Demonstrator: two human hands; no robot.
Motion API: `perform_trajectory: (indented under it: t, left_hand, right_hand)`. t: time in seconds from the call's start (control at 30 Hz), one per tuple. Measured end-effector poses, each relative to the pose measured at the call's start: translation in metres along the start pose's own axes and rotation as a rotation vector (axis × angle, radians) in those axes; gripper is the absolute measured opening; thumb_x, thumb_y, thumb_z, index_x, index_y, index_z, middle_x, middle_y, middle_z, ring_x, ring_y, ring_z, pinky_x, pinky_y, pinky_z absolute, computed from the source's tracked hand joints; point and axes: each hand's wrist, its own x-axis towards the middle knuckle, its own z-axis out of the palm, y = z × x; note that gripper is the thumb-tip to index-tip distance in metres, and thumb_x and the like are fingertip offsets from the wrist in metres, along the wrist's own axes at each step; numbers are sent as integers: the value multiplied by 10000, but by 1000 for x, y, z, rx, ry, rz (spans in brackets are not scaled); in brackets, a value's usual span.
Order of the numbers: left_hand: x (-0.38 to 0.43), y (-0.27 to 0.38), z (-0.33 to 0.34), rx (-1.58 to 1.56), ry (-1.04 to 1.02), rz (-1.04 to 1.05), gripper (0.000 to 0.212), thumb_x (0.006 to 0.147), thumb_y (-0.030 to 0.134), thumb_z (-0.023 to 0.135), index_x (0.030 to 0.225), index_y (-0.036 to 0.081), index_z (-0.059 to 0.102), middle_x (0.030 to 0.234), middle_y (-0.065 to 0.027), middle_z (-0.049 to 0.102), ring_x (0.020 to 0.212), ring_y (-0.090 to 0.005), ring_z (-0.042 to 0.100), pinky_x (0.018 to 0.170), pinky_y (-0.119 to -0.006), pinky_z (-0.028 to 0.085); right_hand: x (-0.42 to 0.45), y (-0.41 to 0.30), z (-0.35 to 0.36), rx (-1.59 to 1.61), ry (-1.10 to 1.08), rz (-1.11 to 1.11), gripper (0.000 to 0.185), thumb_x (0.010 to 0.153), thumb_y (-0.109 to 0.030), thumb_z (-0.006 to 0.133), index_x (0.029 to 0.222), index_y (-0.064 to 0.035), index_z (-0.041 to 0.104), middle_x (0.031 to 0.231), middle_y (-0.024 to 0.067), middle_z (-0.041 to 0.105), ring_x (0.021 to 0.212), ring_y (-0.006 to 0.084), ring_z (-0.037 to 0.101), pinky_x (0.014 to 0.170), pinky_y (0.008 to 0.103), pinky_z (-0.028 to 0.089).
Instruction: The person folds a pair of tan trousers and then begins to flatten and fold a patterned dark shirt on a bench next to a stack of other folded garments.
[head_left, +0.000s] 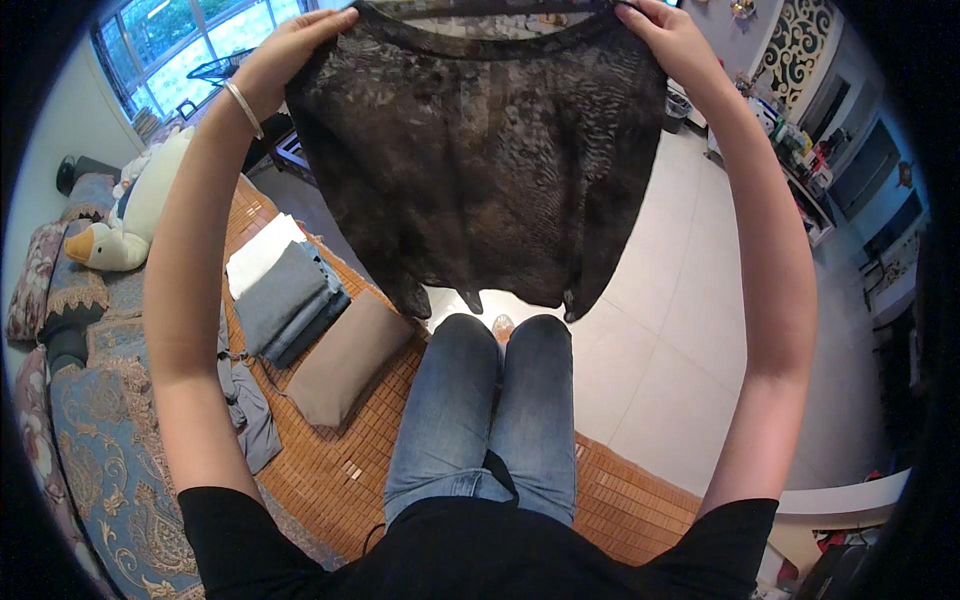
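A dark patterned long-sleeved top hangs spread in front of me, its wide neckline at the top of the view. My left hand pinches one shoulder of it, and a pale bangle circles that wrist. The opposite shoulder is held by my right hand. Both arms are raised and stretched forward. The hem and cuffs dangle above my knees, over the floor. To the left, a folded brown garment lies beside a stack of folded clothes in grey, blue and white.
I sit on a seat covered by a bamboo-tile mat. A crumpled grey garment lies near my left arm. A plush duck and patterned cushions line the left side. Pale tiled floor stretches right, towards a cluttered cabinet.
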Motion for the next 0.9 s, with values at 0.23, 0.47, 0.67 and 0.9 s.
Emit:
perform_trajectory:
  t: [0.23, 0.47, 0.67, 0.9]
  left_hand:
    - [-26, 34, -6, -363, -206, 188, 366, 943, 335, 609, 1157, 40, 640, 1050, -92, 678, 942, -172, 651, 892, -299, 509]
    - [-5, 20, 31, -579, -103, -158, 270, 973, 253, 565, 1129, 46, 641, 1029, -61, 686, 891, -152, 644, 861, -314, 512]
    - [-18, 49, 105, -282, -127, -39, 342, 987, 283, 547, 1264, 82, 563, 1065, -18, 634, 981, -90, 601, 831, -256, 485]
    - [-29, 53, 106, -151, -87, 15, 425, 990, 367, 533, 1294, 70, 528, 1114, -43, 624, 1021, -126, 601, 883, -271, 492]
  right_hand:
    - [8, -38, 21, 110, -33, -14, 349, 966, -362, 579, 1125, -54, 623, 960, 11, 665, 864, 87, 631, 801, 277, 511]
    - [0, -64, 64, 327, -229, 30, 349, 976, -368, 552, 1110, -51, 607, 947, 29, 656, 849, 111, 644, 794, 305, 530]
    - [15, -54, 118, 167, -188, 341, 384, 993, -389, 510, 1106, -29, 576, 909, 62, 652, 799, 144, 678, 740, 290, 563]
    - [3, -65, 120, 244, -175, 277, 389, 999, -374, 494, 1095, -4, 568, 901, 105, 658, 767, 155, 683, 723, 277, 574]
